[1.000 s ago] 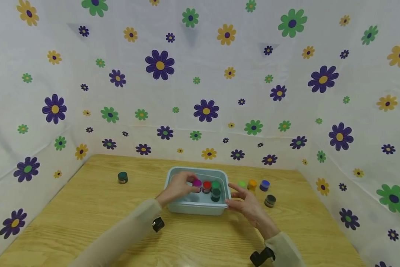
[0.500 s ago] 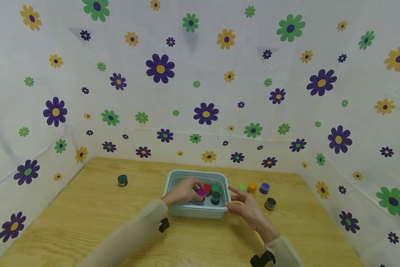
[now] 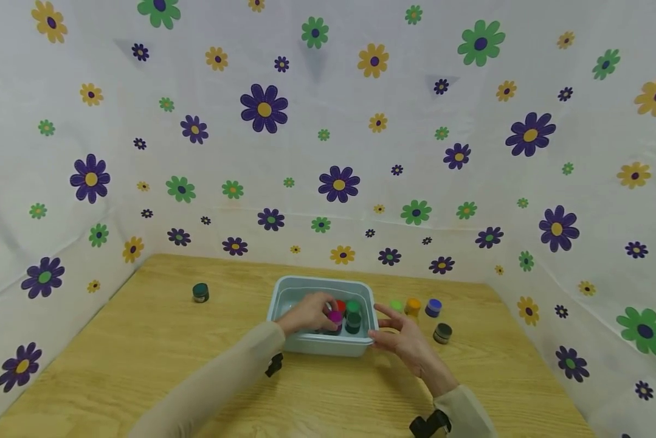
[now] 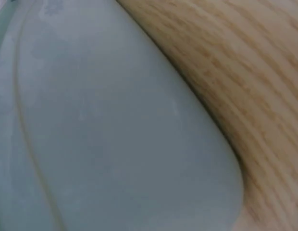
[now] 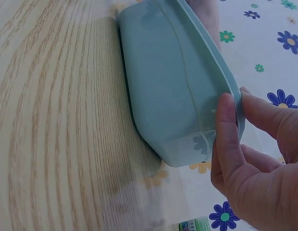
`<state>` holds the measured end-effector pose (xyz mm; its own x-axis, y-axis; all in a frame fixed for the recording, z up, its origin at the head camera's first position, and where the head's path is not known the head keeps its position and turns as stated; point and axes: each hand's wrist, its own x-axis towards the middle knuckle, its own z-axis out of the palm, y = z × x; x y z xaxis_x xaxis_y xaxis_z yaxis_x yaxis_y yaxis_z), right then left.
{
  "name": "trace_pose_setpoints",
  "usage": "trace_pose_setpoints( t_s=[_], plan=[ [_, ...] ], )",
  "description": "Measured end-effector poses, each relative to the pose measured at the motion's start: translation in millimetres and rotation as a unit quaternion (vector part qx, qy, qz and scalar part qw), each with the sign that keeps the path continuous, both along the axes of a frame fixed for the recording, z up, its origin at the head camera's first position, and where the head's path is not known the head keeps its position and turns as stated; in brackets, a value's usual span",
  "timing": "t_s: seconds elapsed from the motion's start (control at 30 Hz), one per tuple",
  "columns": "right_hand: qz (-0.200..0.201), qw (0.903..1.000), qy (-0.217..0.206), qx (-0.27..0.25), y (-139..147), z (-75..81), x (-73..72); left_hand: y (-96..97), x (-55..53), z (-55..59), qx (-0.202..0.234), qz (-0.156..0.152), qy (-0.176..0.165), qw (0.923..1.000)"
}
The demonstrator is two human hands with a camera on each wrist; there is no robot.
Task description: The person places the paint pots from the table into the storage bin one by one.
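In the head view, my left hand [image 3: 311, 311] reaches into a pale blue plastic tub [image 3: 319, 345] and pinches a small jar with a magenta lid [image 3: 335, 317]. Beside it in the tub stand a red-lidded jar [image 3: 341, 305], a green-lidded jar [image 3: 352, 306] and a dark green jar [image 3: 353, 322]. My right hand [image 5: 264, 163] holds the tub's rim at its right end, fingertips against the outer wall. Only the tub's outside wall [image 4: 115, 125] and the wooden table appear in the left wrist view; the hand itself is out of that frame.
Right of the tub on the wooden table [image 3: 169, 365] are a light green jar [image 3: 396, 305], an orange jar [image 3: 413, 306], a blue jar [image 3: 433, 308] and a black jar [image 3: 442, 333]. A dark teal jar [image 3: 200, 292] stands far left. Flowered cloth [image 3: 306, 146] hangs behind and at both sides.
My left hand has carried the magenta-lidded jar rightward and toward the near side of the tub, close up to the other jars. The right hand has stayed at the rim.
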<state>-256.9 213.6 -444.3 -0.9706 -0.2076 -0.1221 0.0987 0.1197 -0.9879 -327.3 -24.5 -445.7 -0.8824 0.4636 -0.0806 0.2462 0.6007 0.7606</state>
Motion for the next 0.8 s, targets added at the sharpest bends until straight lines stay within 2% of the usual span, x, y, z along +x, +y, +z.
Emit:
trace_pose_setpoints(
  t_s=[0.1, 0.33, 0.57, 0.8],
  plan=[
    [0.001, 1.0, -0.001, -0.001, 0.1, 1.2, -0.1, 0.5, -0.4, -0.8, 0.001, -0.003, 0.003, 1.0],
    [0.004, 1.0, 0.003, -0.005, 0.7, 0.3, -0.8, -1.0, 1.1, -0.2, 0.012, -0.011, 0.035, 0.9993],
    [-0.006, 1.0, -0.005, -0.003, -0.6, -0.5, 0.0, 0.0, -0.9, -2.6, -0.001, -0.012, 0.048, 0.9988],
    [-0.006, 1.0, -0.003, -0.005, -0.7, 1.2, -0.5, 0.3, -4.4, -2.5, 0.006, -0.009, 0.05, 0.9987]
  ],
)
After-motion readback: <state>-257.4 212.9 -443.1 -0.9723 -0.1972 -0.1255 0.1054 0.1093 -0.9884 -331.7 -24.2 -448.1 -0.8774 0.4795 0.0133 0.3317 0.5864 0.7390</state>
